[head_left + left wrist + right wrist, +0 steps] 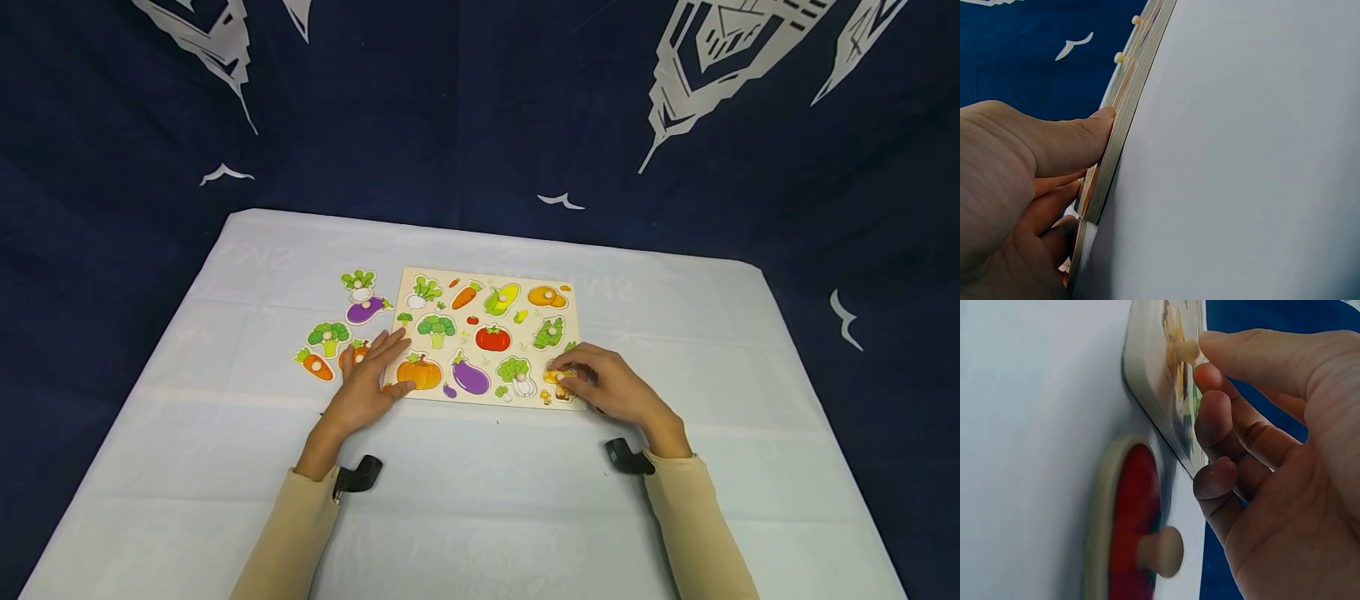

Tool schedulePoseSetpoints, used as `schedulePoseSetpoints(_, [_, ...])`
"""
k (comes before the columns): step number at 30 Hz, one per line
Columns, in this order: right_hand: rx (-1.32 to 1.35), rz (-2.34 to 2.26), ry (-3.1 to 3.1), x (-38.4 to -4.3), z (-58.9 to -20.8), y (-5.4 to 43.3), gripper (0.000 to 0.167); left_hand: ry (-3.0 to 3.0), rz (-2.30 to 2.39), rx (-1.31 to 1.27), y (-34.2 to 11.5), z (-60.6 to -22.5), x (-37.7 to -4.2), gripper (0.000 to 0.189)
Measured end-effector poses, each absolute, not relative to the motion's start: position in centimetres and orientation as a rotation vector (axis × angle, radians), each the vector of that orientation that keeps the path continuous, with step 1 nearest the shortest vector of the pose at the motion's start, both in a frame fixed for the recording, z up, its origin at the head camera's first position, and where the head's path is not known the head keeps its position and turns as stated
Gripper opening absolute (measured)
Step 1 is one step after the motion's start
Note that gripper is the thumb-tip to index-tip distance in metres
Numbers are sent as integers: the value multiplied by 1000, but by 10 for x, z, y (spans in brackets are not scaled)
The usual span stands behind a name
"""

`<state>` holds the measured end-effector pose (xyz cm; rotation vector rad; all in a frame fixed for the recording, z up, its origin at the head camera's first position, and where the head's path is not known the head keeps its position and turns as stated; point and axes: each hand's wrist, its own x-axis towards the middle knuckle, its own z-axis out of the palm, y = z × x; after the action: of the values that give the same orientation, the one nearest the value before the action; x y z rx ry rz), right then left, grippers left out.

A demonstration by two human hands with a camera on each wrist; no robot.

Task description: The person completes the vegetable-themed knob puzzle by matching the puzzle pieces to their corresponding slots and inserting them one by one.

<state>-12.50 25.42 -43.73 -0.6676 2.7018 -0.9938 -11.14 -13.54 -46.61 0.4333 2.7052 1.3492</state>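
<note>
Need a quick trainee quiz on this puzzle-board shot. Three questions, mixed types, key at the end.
1. Which knobbed piece are the fingertips of the right hand at?
2. True or false: the left hand is touching the puzzle board.
3. Which view plainly shows a red piece with a knob lying off the board?
A) head
B) left wrist
C) right wrist

Key:
1. The mushroom piece, at the board's near right corner.
2. True: it touches the board at its left side, with the thumb on the edge.
3. C
</note>
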Motion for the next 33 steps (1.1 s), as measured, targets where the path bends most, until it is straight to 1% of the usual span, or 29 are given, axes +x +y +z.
schedulePoseSetpoints(7, [-643, -1015, 2735, -125, -432, 268, 26, 2712, 1334, 434, -136, -469, -111, 69])
schedulePoseSetpoints(11, [-572, -1010, 2755, -123, -427, 281, 24, 2708, 1332, 433, -136, -468, -111, 69])
schedulePoseSetpoints(17, [-573, -1017, 2763, -123, -420, 297, 20, 2707, 1332, 429, -137, -468, -111, 69])
schedulePoseSetpoints(20, [-538, -1017, 2713, -122, -417, 302, 19, 2706, 1331, 429, -138, -468, -111, 69])
schedulePoseSetpoints(27, [-357, -955, 2534, -119, -413, 314, 22, 2708, 1330, 432, -137, -468, -113, 69])
schedulePoseSetpoints(33, [-372, -972, 2455, -117, -417, 320, 20, 2710, 1324, 436, -136, -468, -113, 70])
